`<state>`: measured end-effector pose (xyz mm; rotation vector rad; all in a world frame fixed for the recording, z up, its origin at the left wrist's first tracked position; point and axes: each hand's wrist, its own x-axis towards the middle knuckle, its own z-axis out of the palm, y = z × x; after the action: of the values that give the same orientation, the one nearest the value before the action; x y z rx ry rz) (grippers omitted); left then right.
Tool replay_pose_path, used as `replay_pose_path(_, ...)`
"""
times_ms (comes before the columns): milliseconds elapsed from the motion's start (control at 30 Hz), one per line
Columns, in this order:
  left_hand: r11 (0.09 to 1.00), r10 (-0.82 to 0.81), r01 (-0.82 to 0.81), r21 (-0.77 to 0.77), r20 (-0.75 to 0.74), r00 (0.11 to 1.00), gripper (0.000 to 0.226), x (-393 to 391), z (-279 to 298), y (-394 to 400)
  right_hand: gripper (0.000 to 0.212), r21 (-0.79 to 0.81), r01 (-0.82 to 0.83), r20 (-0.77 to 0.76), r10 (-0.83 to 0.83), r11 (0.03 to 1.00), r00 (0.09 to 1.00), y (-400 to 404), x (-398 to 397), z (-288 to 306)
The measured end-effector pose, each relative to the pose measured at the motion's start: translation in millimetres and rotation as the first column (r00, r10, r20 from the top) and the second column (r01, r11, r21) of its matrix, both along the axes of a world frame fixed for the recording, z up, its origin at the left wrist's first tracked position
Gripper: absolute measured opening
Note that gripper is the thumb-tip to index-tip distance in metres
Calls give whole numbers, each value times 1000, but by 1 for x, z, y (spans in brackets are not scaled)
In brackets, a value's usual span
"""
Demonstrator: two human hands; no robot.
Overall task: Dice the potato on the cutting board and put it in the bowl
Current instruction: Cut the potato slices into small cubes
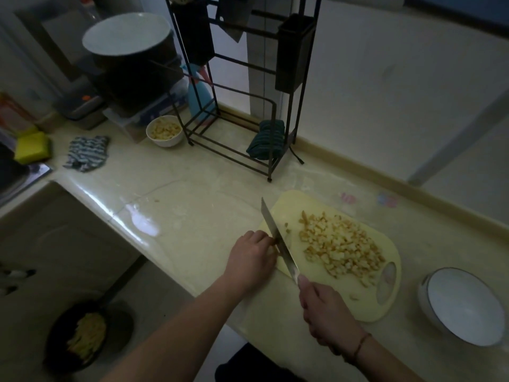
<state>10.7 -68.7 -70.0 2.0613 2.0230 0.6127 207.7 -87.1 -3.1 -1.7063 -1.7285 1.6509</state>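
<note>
Our right hand (321, 307) grips the steel knife (278, 241) over the pale yellow plastic cutting board (311, 301). Our left hand's (252, 257) fingers curl onto a small potato piece (275, 242) beside the blade, near the diced heap (341, 244).

The scene is dimly lit; a soft glare is seen on the countertop (143, 221) edge; corners are darkened and bent by wide-angle distortion; fine detail is blurred.
</note>
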Motion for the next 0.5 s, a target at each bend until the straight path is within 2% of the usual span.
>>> replay_pose_path(67, 994, -84, 82, 76, 32, 996, 21, -2, -3, 1, 56, 81, -39, 58, 34, 996, 998, -1, -2, -3)
replay_pose_path(200, 983, -171, 168, 77, 25, 985, 25, -3, -5, 3, 54, 94, -59, 94, 50, 994, 994, -2, 0, -4)
replay_pose_path(500, 991, -128, 125, 51, 72, 989, 30, 0, -9, 7, 53, 93, -123, 140, 109, 988, 984, 4, 1, 1)
